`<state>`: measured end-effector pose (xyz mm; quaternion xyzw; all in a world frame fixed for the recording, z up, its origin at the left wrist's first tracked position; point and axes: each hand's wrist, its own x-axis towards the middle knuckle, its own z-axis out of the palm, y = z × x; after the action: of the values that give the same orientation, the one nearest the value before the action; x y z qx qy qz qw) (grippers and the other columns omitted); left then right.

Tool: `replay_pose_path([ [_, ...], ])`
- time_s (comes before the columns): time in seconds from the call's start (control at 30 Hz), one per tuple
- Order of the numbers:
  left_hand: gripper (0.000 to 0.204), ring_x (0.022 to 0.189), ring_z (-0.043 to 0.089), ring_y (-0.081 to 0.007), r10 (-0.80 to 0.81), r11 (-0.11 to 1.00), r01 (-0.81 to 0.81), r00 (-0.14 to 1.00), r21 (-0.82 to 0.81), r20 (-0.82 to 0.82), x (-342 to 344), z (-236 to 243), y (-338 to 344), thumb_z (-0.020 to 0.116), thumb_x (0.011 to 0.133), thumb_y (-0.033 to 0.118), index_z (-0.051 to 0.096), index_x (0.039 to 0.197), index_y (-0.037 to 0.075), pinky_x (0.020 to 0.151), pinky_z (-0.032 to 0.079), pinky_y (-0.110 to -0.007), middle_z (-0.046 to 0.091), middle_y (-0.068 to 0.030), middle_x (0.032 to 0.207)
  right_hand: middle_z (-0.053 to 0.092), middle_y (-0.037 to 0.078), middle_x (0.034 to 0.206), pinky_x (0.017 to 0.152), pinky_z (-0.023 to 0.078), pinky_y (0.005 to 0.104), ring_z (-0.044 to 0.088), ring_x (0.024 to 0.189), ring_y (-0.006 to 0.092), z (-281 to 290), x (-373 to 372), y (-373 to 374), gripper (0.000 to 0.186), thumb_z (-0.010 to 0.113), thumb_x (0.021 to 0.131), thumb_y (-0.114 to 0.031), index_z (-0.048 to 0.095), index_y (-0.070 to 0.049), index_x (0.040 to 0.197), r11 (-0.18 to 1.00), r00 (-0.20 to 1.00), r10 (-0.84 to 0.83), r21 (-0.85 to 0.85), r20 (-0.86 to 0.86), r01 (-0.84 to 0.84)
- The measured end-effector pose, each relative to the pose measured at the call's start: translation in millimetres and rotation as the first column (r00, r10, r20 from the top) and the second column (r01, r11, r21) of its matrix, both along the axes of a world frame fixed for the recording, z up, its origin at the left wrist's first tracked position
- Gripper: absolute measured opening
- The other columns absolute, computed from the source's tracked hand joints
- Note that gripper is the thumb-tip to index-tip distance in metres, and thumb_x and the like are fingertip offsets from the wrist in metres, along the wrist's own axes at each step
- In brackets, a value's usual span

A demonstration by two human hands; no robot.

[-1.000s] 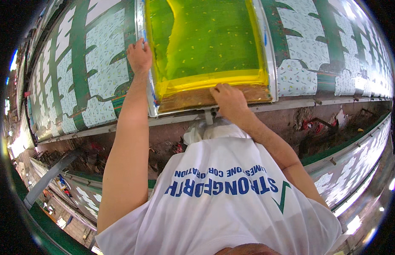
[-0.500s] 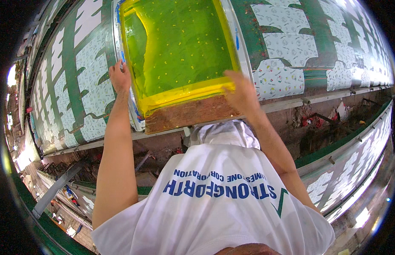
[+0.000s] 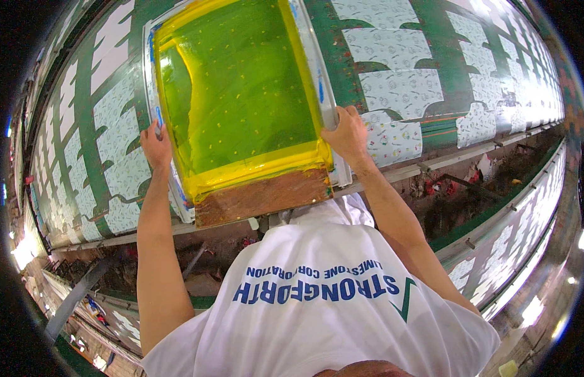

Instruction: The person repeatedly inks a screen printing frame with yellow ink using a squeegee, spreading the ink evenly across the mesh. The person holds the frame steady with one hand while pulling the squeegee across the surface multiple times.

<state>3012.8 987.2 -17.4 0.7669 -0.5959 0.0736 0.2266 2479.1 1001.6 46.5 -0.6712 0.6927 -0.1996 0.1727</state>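
A screen-printing frame [image 3: 330,107] lies in front of me, with pale metal rails. Its yellow-green mesh [image 3: 242,94] is dotted with small yellow specks and bordered in yellow. Wet yellow ink [image 3: 193,81] runs in a streak down the left part. Across the near end sits a brown wooden board [image 3: 264,196] stained yellow along its upper edge. My left hand [image 3: 156,146] is closed around the left rail. On the opposite side, my right hand [image 3: 347,133] grips the right rail near its lower end; its fingertips are partly hidden.
The frame rests over a long green table [image 3: 342,81] carrying rows of white printed cut pieces [image 3: 402,88]. A metal rail [image 3: 443,160] follows the table's near edge. Beyond a littered gap, another table with white pieces [image 3: 493,270] stands at the lower right.
My right hand has moved from the frame's near right corner, by the wooden board, onto the right rail. My left hand stays at the left rail. The whole view has shifted somewhat.
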Motion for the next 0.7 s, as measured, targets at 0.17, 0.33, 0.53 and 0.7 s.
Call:
replay_pose_path([
  [0.17,0.037,0.091,0.056,-0.0315,-0.024,0.999,0.026,0.998,0.03,-0.062,19.2,-9.4,-2.7,0.068,0.103,0.029,0.067,0.135,0.011,0.081,0.05,-0.049,0.058,-0.0116,0.094,0.062,0.015,0.108,0.084,0.056,0.0471,0.065,0.1,0.0373,35.3,-2.9,7.5,0.05,0.082,0.069,-0.026,0.066,-0.003,0.11,0.994,0.997,0.037,-0.106,0.074,-0.029],
  [0.33,0.038,0.084,0.054,-0.0262,-0.022,0.995,0.025,0.999,0.1,-0.027,13.3,8.6,-9.5,0.066,0.104,0.028,0.067,0.137,0.01,0.08,0.049,-0.045,0.055,-0.0086,0.092,0.062,0.015,0.112,0.087,0.056,0.0444,0.066,0.102,0.0343,66.9,-18.2,2.7,0.062,0.082,0.07,-0.028,0.068,0.001,0.122,0.991,0.987,0.094,-0.105,0.127,-0.081],
  [0.53,0.039,0.085,0.054,-0.0244,-0.025,0.999,0.026,0.998,0.025,-0.052,-91.3,50.1,-35.6,0.067,0.103,0.028,0.068,0.137,0.011,0.081,0.048,-0.041,0.055,-0.0076,0.092,0.064,0.015,0.112,0.089,0.056,0.043,0.067,0.101,0.0347,68.9,-124.4,-32.0,0.062,0.082,0.071,-0.029,0.068,0.001,0.123,0.992,0.993,0.045,-0.126,0.106,-0.032],
  [0.7,0.036,0.089,0.057,-0.0283,-0.027,0.999,0.025,0.992,-0.021,-0.125,-233.4,57.7,-68.0,0.067,0.103,0.028,0.068,0.134,0.01,0.084,0.05,-0.044,0.058,-0.0085,0.095,0.066,0.015,0.113,0.089,0.056,0.0438,0.068,0.102,0.0356,58.2,-260.1,-69.1,0.059,0.082,0.07,-0.028,0.069,0.0,0.121,0.983,0.999,0.023,-0.181,0.043,-0.015],
])
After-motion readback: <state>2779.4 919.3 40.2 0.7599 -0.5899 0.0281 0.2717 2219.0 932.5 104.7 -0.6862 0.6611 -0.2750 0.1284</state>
